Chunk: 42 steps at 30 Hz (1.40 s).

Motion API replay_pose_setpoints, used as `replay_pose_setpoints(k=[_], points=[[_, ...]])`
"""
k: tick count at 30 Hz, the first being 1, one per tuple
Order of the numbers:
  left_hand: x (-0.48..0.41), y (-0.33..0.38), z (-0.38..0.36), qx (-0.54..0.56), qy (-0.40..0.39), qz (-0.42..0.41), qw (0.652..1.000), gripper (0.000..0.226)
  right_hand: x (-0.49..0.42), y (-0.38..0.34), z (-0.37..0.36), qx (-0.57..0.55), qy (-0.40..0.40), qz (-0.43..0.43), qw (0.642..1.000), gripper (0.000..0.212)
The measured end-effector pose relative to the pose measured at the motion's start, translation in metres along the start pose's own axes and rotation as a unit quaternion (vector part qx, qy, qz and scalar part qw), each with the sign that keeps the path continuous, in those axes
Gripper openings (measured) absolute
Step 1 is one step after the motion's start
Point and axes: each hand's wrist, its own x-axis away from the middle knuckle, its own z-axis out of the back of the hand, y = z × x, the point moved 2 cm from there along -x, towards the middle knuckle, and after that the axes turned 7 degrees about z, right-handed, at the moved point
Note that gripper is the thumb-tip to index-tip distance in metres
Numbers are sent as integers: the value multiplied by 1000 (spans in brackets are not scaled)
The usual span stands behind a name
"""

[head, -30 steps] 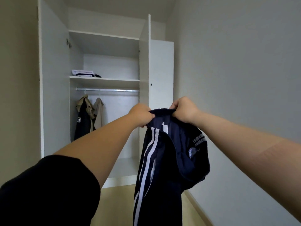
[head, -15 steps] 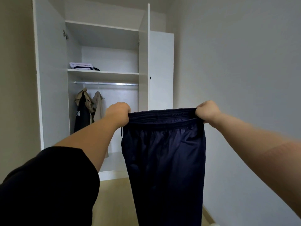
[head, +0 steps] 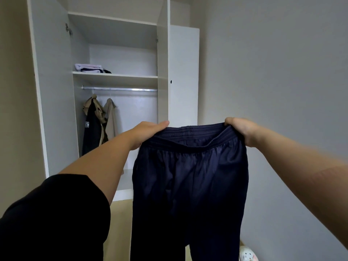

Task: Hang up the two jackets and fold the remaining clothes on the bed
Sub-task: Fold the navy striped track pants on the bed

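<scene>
a pair of dark navy track trousers with an elastic waistband [head: 189,178] hangs in the centre of the frame, held up in the air by its waistband and stretched flat between two hands. the left hand [head: 148,133] grips the left end of the waistband, its thumb lying along the top edge; its fingers are curled behind the cloth and hidden. the right hand [head: 242,131] grips the right end, its fingers closed round the bunched band. the legs of the trousers drop straight down out of the lower edge of the frame.

behind, in the upper left of the frame, a white open wardrobe [head: 163,53] stands against the wall. a dark jacket with tan lining [head: 92,132] and a beige jacket [head: 111,121] hang side by side from the metal rail [head: 120,89], at its left end. on the shelf above the rail lies a small stack of folded clothes [head: 90,68]. a black sleeve [head: 52,219] fills the lower left corner. a pale round object [head: 247,255], too cut off to tell, sits at the bottom edge to the right.
</scene>
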Motion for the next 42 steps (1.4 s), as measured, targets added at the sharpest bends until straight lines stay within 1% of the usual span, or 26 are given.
replay_pose_setpoints(k=[2,4,6,8,10,12,13,15,16,17,18,19,21,22,23,24,26,29,30,31,34,37,38,39,41,42], points=[[4,0,-6,-14,-100,10,995,53,-3,6,3,7,38,5,999,20],[7,1,-13,-53,-188,18,981,52,-6,13,6,0,62,1,998,31],[10,3,-22,-104,-269,19,957,53,-8,21,9,-10,85,4,996,39],[15,7,-32,-172,-329,15,929,63,-8,28,11,-19,106,8,994,44],[16,10,-44,-244,-348,18,905,84,-7,35,11,-40,100,3,994,45],[17,12,-55,-313,-339,32,886,106,-6,41,11,-62,85,-7,994,46],[17,12,-61,-353,-335,35,873,113,-6,43,10,-71,82,-13,994,47],[18,11,-74,-434,-326,26,840,118,-6,48,10,-92,90,-21,991,50],[19,11,-80,-466,-316,12,826,117,-5,50,10,-102,96,-23,990,51],[19,10,-84,-485,-296,-10,823,111,-5,51,10,-112,94,-24,989,50],[18,10,-86,-487,-261,-40,833,99,-3,52,11,-125,76,-23,989,46],[17,11,-83,-468,-216,-73,854,82,-1,53,13,-142,37,-21,989,41],[14,10,-69,-391,-112,-120,905,46,7,55,17,-178,-85,-20,980,30],[12,8,-58,-355,-68,-130,923,32,11,56,21,-189,-143,-20,971,24],[10,3,-47,-336,-31,-134,932,22,15,57,24,-192,-192,-23,962,20],[8,-2,-38,-341,2,-138,930,15,19,59,28,-188,-232,-24,954,23],[6,-12,-28,-409,54,-144,900,12,25,60,29,-165,-294,-21,941,38],[6,-16,-32,-515,79,-160,838,16,35,54,18,-161,-366,10,916,60],[6,-16,-33,-531,90,-169,825,17,38,51,13,-166,-392,32,904,65],[6,-15,-34,-536,106,-177,819,17,42,49,8,-173,-415,54,892,65],[6,-9,-35,-492,157,-225,826,20,50,43,-4,-229,-461,89,853,52],[10,3,-43,-409,183,-309,839,25,55,38,-7,-249,-502,105,822,26],[11,8,-48,-374,173,-331,849,25,55,36,-8,-250,-504,98,821,21],[14,13,-52,-331,150,-343,866,26,54,37,-10,-248,-490,87,831,19],[18,23,-62,-218,83,-341,910,29,48,42,-14,-249,-419,74,870,24],[20,29,-67,-162,51,-338,926,33,47,42,-16,-250,-393,77,881,24]])
